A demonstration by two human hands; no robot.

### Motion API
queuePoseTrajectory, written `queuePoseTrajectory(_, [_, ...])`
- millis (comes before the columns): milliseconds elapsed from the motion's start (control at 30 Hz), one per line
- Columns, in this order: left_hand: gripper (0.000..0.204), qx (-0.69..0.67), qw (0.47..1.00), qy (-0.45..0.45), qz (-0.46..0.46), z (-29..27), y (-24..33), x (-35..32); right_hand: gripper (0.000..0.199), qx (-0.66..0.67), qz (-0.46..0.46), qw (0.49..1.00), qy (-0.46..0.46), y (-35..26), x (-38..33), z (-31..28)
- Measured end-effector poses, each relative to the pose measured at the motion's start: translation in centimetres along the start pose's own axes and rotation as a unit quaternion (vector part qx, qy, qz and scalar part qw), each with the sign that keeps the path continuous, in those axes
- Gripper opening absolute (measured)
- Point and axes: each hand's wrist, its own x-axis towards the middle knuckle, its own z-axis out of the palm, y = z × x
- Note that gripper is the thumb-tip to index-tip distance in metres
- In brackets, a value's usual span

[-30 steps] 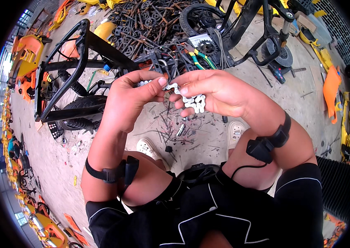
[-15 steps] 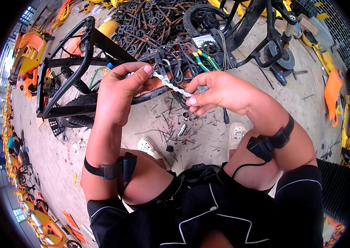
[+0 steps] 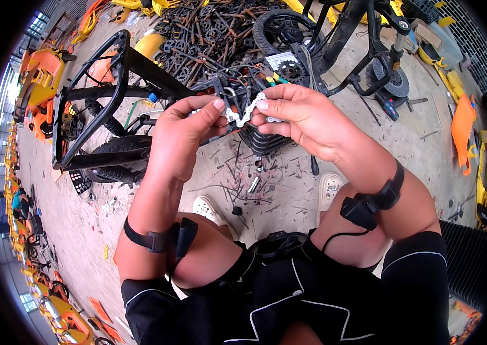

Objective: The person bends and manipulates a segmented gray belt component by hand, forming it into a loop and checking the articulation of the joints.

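Observation:
A silvery roller chain (image 3: 240, 120) hangs between my two hands, sagging in a short curve in front of the bike frame. My left hand (image 3: 189, 123) pinches one part of it between thumb and forefinger. My right hand (image 3: 298, 118) grips the other part, thumb pressed on the links near its fingertips. Some of the chain is hidden behind my fingers on both sides. Beyond my hands lies the black bike frame (image 3: 123, 66), with cables, tools and a toothed chainring (image 3: 291, 71) near its middle.
A heap of rusty cranks and chainrings (image 3: 209, 34) is piled behind the frame. A black wheel (image 3: 281, 31) lies by it. Small metal bits and a socket (image 3: 254, 184) litter the floor before my shoes. A drill (image 3: 390, 107) rests at right. Orange and yellow panels (image 3: 463, 132) line the sides.
My hands have come closer together, with the right moving up and left and the left shifting slightly right. The chain between them now sags in a tighter curve.

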Motion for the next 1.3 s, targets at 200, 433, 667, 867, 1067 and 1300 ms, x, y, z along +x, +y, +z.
queuePoseTrajectory(200, [0.022,-0.012,0.999,-0.027,-0.022,0.8,-0.4,-0.1,0.019,0.058,-0.055,0.996,0.028,0.2,0.7,-0.4])
queuePoseTrajectory(433, [0.02,-0.029,0.998,-0.045,-0.041,1.4,-0.4,-0.1,0.019,0.089,-0.088,0.992,0.027,0.0,0.4,-0.1])
queuePoseTrajectory(667, [0.024,-0.028,0.995,-0.084,-0.05,1.3,-0.7,-0.1,0.016,0.16,-0.122,0.978,0.045,0.0,-0.1,0.7])
queuePoseTrajectory(867, [0.022,-0.123,0.987,-0.082,-0.054,1.5,-1.3,-0.2,0.013,0.178,-0.147,0.973,0.014,0.5,-0.1,0.9])
queuePoseTrajectory(1067, [0.022,-0.186,0.98,-0.056,-0.046,2.4,-1.3,-0.8,0.011,0.204,-0.171,0.964,0.006,0.6,-0.7,1.4])
queuePoseTrajectory(1300, [0.019,-0.217,0.974,-0.06,-0.034,4.0,-1.7,-1.7,0.009,0.261,-0.21,0.942,0.013,1.4,-1.2,2.9])
